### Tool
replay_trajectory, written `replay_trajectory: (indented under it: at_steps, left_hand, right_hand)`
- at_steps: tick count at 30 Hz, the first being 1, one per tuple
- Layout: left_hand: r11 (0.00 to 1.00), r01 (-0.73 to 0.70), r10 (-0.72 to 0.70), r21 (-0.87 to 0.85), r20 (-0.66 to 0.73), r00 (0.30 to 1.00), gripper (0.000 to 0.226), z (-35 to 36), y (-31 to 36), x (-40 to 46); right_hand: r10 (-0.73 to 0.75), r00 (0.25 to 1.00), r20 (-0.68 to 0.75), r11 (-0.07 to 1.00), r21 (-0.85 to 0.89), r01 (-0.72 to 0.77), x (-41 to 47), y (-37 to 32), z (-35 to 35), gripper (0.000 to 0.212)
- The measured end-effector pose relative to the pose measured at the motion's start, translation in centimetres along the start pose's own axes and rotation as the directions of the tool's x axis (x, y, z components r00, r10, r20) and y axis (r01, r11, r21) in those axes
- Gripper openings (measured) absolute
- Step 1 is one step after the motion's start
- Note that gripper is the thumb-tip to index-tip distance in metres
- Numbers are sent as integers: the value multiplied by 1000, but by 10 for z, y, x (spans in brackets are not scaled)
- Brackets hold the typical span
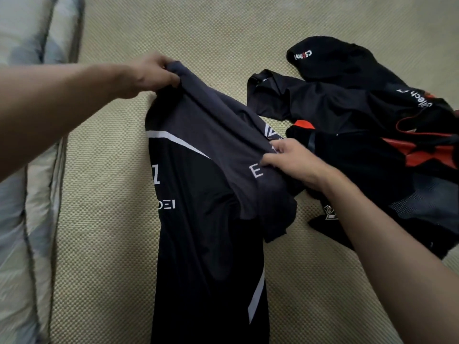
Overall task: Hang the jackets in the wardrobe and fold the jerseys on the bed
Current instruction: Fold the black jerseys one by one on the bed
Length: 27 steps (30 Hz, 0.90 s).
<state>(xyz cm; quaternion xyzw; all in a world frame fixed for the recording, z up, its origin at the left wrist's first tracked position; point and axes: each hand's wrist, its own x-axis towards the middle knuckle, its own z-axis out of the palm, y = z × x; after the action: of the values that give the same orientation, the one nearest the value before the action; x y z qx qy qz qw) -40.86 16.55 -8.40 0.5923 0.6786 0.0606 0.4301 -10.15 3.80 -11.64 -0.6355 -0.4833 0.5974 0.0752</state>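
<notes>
A dark grey and black jersey [208,194] with white stripes and white letters lies lengthwise on the beige bed [111,219]. Its upper part is lifted off the bed. My left hand [151,73] grips the jersey's top edge at the far left. My right hand [295,162] pinches the fabric near the right shoulder, beside a white letter E. To the right lies a heap of black garments [360,115] with red-orange patches and white lettering; how many pieces it holds is not clear.
A pale quilted cover or pillow [27,194] with a dark piped edge runs along the left side of the bed. The beige textured surface shows bare at the top [198,26] and at the bottom right.
</notes>
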Motion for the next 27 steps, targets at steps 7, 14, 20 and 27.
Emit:
replay_trajectory:
  at_steps: [7,14,20,27]
  left_hand:
    - [1000,26,-24,11,-160,987,20,40,1,24]
    - [999,28,-21,36,-169,985,25,46,-10,25]
    - [999,35,-31,12,-264,964,27,52,-15,23]
    - [980,142,-180,-139,-319,931,63,47,-32,10]
  right_hand:
    - [-11,948,-319,964,-256,-75,17,19,-37,11]
    - [-95,867,-489,878,-451,-159,7,30,-55,36]
    - [-20,925,-379,904,-401,-144,1,25,-50,49]
    - [-267,859,-437,677,-720,-156,-21,32,-26,69]
